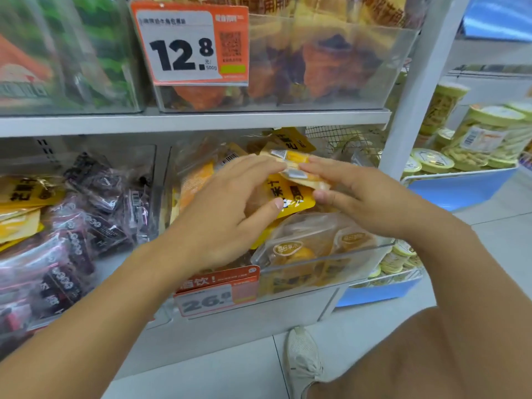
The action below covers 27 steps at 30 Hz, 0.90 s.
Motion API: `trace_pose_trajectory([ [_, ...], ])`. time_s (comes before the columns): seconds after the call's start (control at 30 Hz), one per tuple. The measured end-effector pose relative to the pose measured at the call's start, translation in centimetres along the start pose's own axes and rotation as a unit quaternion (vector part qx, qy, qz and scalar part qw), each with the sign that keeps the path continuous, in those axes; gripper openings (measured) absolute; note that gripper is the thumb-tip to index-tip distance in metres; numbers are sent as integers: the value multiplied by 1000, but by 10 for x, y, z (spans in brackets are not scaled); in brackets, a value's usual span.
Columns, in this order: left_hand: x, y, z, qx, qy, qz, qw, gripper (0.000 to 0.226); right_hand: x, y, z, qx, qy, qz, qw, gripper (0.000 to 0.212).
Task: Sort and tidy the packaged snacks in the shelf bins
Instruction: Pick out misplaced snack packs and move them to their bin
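Both hands reach into a clear bin (322,260) on the lower shelf, filled with yellow and clear snack packets. My left hand (230,208) grips a yellow packet (293,197) from the left, thumb on its front. My right hand (359,194) pinches a small yellow-and-clear packet (299,168) lying on top, fingers over it and thumb beneath. The fingertips of the two hands nearly meet over that small packet. Clear packets with orange buns (302,251) lie at the bin's front.
The bin to the left holds dark purple packets (86,220) and yellow ones (20,208). The upper shelf carries clear bins and a 12.8 price tag (190,44). A 26.8 tag (216,292) hangs below. Blue racks of yellow-lidded tubs (486,133) stand right. A shoe (302,361) rests on the floor.
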<state>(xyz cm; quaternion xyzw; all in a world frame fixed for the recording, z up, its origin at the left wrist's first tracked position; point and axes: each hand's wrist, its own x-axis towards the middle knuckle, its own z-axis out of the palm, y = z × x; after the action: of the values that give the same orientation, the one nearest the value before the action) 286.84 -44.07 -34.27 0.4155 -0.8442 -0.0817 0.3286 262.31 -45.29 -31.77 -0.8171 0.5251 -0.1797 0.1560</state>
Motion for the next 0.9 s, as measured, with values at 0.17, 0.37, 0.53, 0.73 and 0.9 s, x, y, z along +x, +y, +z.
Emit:
trace_pose_trajectory([
  [0.17,-22,-27,-17,24,49,-21,998,43,2,9,-9,-6,-45,6,999,65],
  [0.37,-39,-37,-31,36,45,-38,998,44,-13,-13,-14,83,128,1,988,35],
  [0.53,-48,-45,-42,51,18,-49,997,47,-2,-72,24,-59,191,-107,974,37],
  [0.73,-113,-76,-108,138,35,-135,981,38,2,-170,90,-10,124,-226,966,31],
  [0.9,-193,-141,-183,223,43,-345,911,76,56,-266,142,-85,-55,-208,973,58],
])
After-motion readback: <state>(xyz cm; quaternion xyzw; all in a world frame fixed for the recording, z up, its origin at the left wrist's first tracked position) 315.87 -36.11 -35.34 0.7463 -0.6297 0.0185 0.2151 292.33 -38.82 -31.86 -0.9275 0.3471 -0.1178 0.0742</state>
